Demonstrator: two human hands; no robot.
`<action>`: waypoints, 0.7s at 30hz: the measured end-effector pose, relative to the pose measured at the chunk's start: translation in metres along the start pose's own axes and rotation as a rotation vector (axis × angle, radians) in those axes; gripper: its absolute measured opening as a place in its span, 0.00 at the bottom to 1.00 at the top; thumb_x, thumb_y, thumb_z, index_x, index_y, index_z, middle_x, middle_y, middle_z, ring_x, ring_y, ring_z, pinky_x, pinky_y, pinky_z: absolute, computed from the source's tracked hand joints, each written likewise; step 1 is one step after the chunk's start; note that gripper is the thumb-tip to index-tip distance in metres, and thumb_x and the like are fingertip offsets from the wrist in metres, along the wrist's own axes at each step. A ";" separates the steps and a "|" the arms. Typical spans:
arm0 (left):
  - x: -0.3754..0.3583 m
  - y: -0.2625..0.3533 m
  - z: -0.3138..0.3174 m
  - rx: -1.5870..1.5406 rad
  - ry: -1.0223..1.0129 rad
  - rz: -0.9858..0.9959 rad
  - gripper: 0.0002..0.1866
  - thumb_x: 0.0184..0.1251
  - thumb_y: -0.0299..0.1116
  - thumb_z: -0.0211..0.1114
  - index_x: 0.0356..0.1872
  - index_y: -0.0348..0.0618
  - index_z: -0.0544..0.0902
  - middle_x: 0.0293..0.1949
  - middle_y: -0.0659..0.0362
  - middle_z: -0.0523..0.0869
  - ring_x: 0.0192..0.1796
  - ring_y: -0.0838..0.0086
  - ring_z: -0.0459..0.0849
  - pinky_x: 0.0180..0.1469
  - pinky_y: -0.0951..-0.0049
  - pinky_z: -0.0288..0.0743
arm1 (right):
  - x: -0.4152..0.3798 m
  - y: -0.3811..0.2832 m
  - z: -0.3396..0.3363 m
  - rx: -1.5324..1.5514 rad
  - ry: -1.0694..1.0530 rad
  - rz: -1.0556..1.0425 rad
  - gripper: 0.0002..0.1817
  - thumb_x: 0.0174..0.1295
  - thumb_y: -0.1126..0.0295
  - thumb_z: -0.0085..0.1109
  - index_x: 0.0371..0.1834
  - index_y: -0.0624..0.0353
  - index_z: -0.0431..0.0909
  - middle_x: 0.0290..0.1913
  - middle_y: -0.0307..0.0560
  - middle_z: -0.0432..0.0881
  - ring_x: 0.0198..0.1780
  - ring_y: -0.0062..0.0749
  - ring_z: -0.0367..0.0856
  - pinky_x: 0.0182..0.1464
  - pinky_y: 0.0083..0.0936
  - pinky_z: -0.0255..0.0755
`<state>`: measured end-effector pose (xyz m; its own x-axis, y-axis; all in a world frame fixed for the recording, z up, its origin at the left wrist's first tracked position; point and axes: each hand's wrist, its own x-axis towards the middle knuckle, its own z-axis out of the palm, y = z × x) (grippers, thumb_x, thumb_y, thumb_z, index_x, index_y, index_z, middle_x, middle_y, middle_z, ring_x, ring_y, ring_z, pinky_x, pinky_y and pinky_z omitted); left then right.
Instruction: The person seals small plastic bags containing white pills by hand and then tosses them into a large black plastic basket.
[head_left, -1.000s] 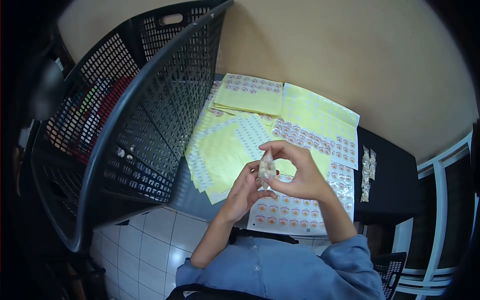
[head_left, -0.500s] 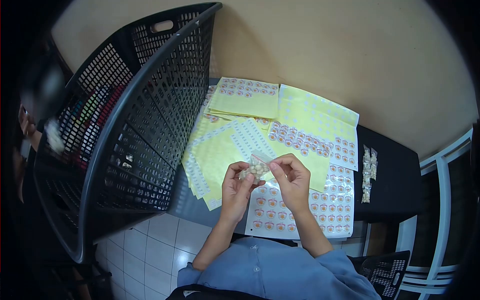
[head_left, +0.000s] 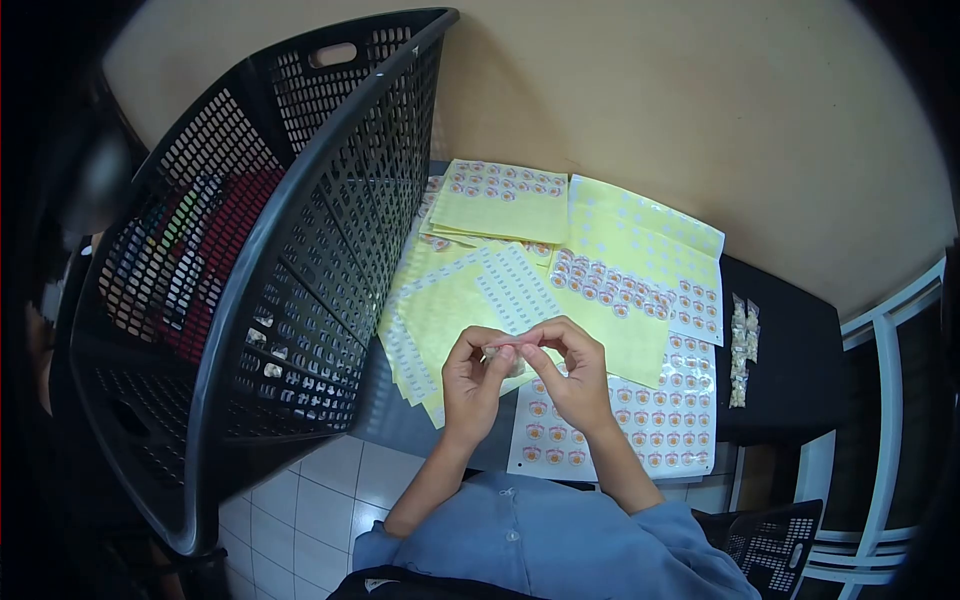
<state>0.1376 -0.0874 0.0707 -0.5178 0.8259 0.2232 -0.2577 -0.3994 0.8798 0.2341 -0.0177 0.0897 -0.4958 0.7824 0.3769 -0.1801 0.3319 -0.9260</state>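
Observation:
Both hands meet over the sticker sheets, pinching a small clear zip bag (head_left: 517,367) of whitish pieces. My left hand (head_left: 472,385) grips the bag's left side, thumb on top. My right hand (head_left: 578,380) holds its upper right part, with thumb and fingertips close to the left thumb. Fingers cover most of the bag. Beneath the hands lie yellow backing sheets (head_left: 440,335) and a white sheet of round orange-and-pink stickers (head_left: 655,415). A strip sheet with small printed labels (head_left: 518,290) lies just beyond the hands.
A large black perforated basket (head_left: 330,225) leans at the left, with coloured items and small packs inside. More sticker sheets (head_left: 500,205) lie toward the wall. Several filled small bags (head_left: 739,355) lie in rows on the black surface (head_left: 790,350) at right. Another black basket (head_left: 775,545) stands lower right.
My fingers have drawn together along the bag's top and now cover more of it; the right hand moved slightly left. The view has shifted a little, and the basket and sheets appear slightly farther right.

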 end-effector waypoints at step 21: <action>0.014 0.004 -0.016 0.488 -0.045 0.263 0.02 0.53 0.24 0.59 0.27 0.36 0.75 0.27 0.57 0.76 0.30 0.76 0.75 0.33 0.78 0.68 | 0.003 -0.012 0.002 -0.294 -0.017 -0.097 0.03 0.49 0.79 0.56 0.27 0.65 0.73 0.27 0.47 0.75 0.30 0.30 0.75 0.34 0.21 0.68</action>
<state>0.1160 -0.0842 0.0707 -0.4755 0.7436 0.4701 0.2891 -0.3726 0.8818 0.2327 -0.0204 0.1017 -0.5027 0.7315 0.4607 0.0248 0.5450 -0.8381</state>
